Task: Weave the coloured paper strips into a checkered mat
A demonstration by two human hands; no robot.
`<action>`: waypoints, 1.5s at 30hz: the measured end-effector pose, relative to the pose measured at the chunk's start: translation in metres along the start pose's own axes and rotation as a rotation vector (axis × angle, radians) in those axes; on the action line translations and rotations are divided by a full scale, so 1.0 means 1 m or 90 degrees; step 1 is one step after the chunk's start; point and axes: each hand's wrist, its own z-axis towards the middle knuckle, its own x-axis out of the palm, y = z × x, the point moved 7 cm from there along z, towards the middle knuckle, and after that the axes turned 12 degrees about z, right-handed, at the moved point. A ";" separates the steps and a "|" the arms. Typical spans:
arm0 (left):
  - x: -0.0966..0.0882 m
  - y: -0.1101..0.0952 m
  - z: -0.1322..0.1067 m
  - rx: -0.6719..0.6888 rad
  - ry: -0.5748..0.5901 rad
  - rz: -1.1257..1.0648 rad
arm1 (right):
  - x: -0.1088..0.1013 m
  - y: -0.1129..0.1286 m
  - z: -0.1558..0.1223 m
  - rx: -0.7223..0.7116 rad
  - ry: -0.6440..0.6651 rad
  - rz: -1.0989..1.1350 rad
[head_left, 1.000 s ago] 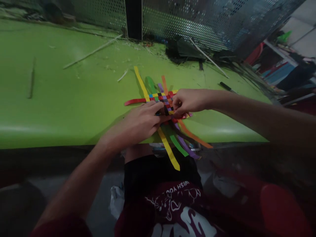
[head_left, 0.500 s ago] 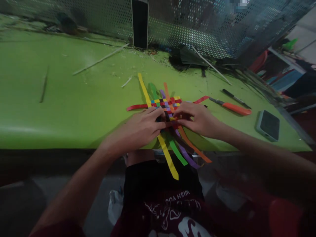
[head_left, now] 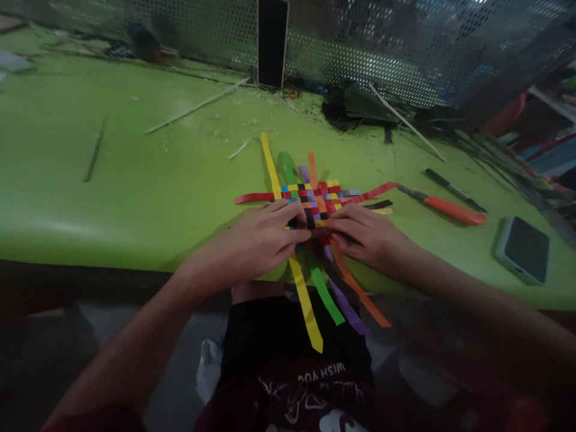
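Note:
A small mat (head_left: pixel 320 201) woven from coloured strips lies near the front edge of the green table. My left hand (head_left: pixel 263 231) is closed at its lower left, thumb and fingers pinching the near edge. Opposite it, my right hand (head_left: pixel 371 234) has its fingertips pressed together on the lower right edge. A dark reddish strip spans the gap between both sets of fingertips. Loose ends of a yellow strip (head_left: pixel 308 309), a green strip (head_left: pixel 327 297), a purple strip (head_left: pixel 350 309) and an orange strip (head_left: pixel 363 291) hang over the table edge. My fingers hide part of the weave.
At right lie an orange-handled knife (head_left: pixel 456 211), a black pen-like tool (head_left: pixel 455 189) and a grey box-shaped device (head_left: pixel 524 249). A dark phone-like slab (head_left: pixel 272 45) stands against a perforated metal panel (head_left: pixel 360 48). Thin sticks and scraps lie along the back of the green table (head_left: pixel 112 210).
The view has shifted, so table items appear farther right. My right hand has moved slightly toward me along the mat, uncovering grey, black and yellow strip ends at its right side.

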 end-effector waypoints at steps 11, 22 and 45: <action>0.003 0.000 -0.002 0.013 -0.003 0.010 | 0.002 -0.007 0.003 0.022 0.009 0.061; 0.004 0.001 -0.002 0.011 -0.002 0.010 | 0.003 -0.007 0.002 0.045 -0.008 0.073; 0.003 0.002 -0.003 0.012 -0.032 -0.005 | -0.002 0.000 0.001 0.017 -0.103 0.030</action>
